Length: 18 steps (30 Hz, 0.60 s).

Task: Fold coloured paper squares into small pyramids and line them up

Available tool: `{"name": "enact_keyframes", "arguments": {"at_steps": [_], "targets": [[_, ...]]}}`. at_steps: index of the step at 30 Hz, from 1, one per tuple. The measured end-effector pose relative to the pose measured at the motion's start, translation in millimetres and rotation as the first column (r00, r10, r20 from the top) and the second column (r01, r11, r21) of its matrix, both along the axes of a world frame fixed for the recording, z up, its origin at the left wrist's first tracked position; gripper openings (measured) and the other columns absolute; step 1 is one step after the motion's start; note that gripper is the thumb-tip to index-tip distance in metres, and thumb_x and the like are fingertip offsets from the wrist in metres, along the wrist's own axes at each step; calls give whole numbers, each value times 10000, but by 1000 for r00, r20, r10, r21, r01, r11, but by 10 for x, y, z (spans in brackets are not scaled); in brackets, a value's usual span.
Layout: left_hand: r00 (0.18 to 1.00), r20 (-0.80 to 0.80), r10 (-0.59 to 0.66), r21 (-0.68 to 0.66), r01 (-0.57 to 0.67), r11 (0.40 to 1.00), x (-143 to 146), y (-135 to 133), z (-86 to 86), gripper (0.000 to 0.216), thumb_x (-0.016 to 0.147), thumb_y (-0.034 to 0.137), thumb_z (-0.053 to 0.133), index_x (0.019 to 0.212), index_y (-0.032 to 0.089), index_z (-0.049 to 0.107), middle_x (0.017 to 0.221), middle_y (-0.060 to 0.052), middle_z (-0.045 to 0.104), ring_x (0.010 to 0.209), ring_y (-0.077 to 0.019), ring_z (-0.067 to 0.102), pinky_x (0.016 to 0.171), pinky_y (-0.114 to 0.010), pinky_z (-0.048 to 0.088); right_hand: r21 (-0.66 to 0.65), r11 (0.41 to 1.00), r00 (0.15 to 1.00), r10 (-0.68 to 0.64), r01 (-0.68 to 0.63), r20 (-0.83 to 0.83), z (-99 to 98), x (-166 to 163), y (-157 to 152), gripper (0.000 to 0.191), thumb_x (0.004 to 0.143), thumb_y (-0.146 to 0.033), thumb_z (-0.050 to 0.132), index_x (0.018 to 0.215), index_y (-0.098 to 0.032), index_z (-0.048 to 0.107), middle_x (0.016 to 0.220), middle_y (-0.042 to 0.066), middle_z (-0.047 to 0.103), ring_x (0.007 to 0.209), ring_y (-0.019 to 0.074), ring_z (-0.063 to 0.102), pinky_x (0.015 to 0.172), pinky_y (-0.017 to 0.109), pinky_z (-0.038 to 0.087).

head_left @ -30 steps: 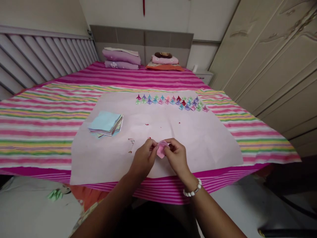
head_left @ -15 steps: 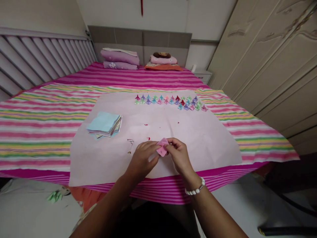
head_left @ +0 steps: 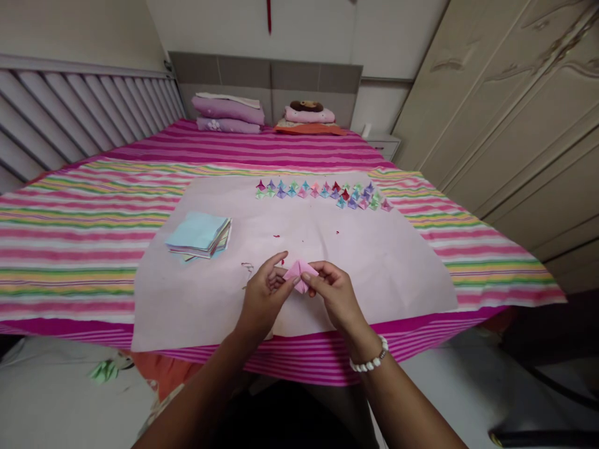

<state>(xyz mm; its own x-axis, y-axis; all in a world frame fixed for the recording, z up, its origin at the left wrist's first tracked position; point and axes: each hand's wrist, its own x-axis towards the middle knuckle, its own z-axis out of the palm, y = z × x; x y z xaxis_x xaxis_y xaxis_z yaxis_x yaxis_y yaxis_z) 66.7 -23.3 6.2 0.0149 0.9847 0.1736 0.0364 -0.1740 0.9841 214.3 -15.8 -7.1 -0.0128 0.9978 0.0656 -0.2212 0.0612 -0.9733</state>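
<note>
Between my two hands is a small folded piece of pink origami paper (head_left: pixel 298 269), diamond-shaped with a crease down its middle. My left hand (head_left: pixel 264 292) pinches its left corner between thumb and fingers, the index finger raised away from it. On the other side, my right hand (head_left: pixel 334 288) grips the right part, thumb on the front face. Both hands are above a large pale pink sheet (head_left: pixel 384 262). Farther back on the sheet stand rows of small folded paper pieces (head_left: pixel 322 192) in several colours. Fingers behind the pink paper are partly hidden.
To the left lies a stack of square paper (head_left: pixel 199 232), light blue on top. Small dark red scraps (head_left: pixel 276 236) and a thin stringy bit (head_left: pixel 247 267) are scattered on the sheet. Under everything is a striped bed (head_left: pixel 70 237); folded bedding (head_left: pixel 229 112) is piled at the headboard.
The pink paper has turned and shifted slightly left, now showing a creased diamond face. My left hand's index finger has lifted off, and its thumb now holds the lower left edge.
</note>
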Motion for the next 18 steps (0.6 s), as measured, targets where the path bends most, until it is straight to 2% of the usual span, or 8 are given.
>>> {"name": "enact_keyframes", "arguments": {"at_steps": [3,6,9,12,18], "targets": [[992,83,-92,-118,101,988,-7,19,32,458,713,355,721,1102,134,626,829,-53,705,764,-174,660,693,-288,521,-11,1000,1000,-19,19,-7,-5,-1,1,217,679,-346,766,800,-184,689,561,-38,594,477,100,497,490,237,387],[990,42,-132,-177,138,975,-14,42,79,357,755,421,678,991,154,694,820,-44,701,742,-162,640,637,-257,501,-9,1000,1000,0,0,4,-1,-11,-18,194,667,-338,776,731,-184,676,547,-34,596,478,98,490,484,230,379],[991,-23,-134,-144,129,981,-6,56,112,286,795,424,634,884,170,729,738,-19,680,690,-144,605,616,-242,476,-3,1000,999,31,-31,15,5,-27,-42,187,677,-347,770,706,-189,675,530,-38,579,474,98,478,478,230,377],[997,-41,-72,-112,67,991,5,56,117,255,786,411,646,825,174,731,696,-3,649,665,-137,566,601,-238,457,-3,999,999,42,-42,-13,14,-29,-53,196,710,-375,745,722,-191,680,566,-32,589,481,96,488,486,234,390],[993,73,-90,-139,99,985,35,31,64,212,781,377,660,748,170,696,661,17,603,661,-119,518,624,-230,412,-13,1000,999,-4,4,-47,31,-32,-46,204,659,-338,784,627,-186,651,551,-42,560,477,86,452,473,222,360]]}}
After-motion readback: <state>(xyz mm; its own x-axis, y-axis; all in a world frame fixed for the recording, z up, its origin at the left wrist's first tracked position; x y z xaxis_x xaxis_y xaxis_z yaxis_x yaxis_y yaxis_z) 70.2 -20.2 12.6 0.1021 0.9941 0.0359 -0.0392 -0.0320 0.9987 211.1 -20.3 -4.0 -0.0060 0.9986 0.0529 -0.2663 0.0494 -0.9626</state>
